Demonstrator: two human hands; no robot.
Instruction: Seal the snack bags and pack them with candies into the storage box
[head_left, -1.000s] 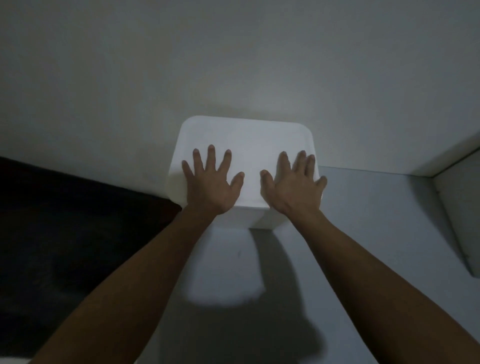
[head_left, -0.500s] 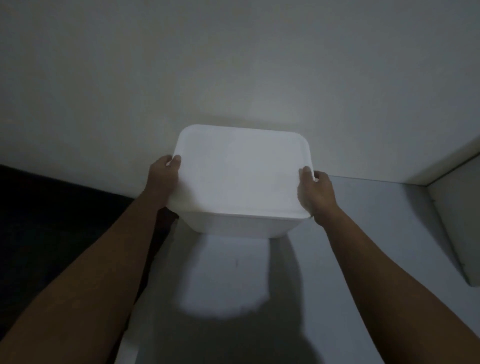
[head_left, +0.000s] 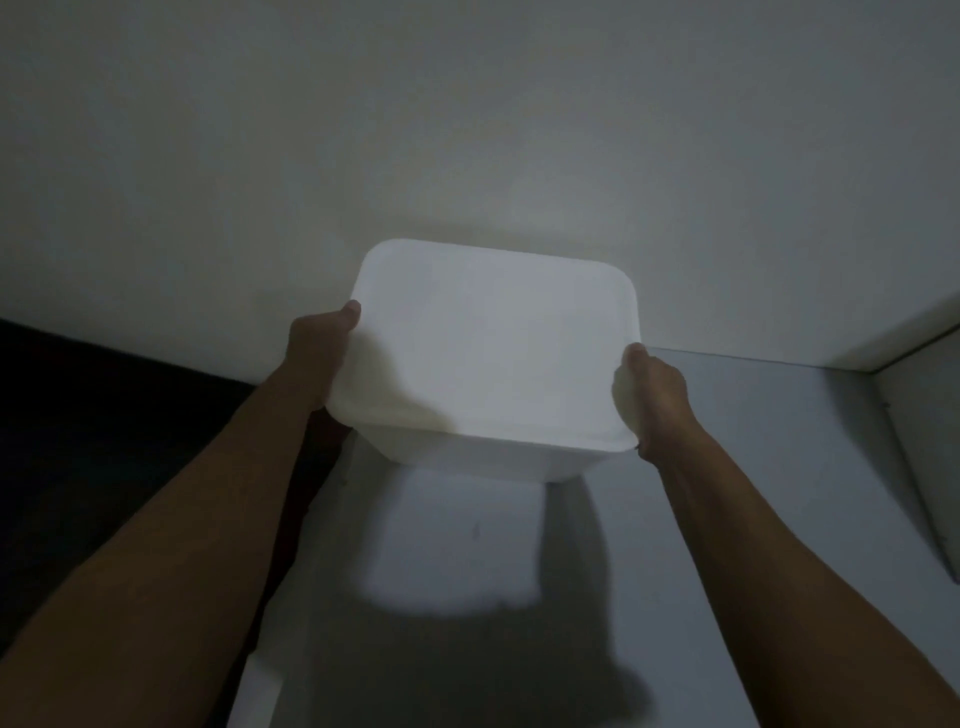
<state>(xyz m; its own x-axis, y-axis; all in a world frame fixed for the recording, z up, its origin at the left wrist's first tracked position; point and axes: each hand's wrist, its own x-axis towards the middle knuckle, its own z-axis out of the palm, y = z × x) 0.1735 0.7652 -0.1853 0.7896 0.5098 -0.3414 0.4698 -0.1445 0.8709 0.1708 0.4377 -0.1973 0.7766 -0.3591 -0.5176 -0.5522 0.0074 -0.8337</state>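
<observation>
A white storage box (head_left: 493, 353) with its lid on sits in the middle of the head view, on a pale shelf (head_left: 727, 467) against a white wall. My left hand (head_left: 319, 353) grips the box's left side, thumb on the lid's edge. My right hand (head_left: 652, 395) grips its right side the same way. The lid hides whatever is inside; no snack bags or candies show.
A white side panel (head_left: 919, 457) closes the shelf on the right. To the left of the shelf lies a dark, unlit area (head_left: 104, 441). The wall (head_left: 467, 130) stands directly behind the box. The light is dim.
My hands left the top of the lid, where they lay flat, and took hold of the box's two sides. The box has come a little nearer to me.
</observation>
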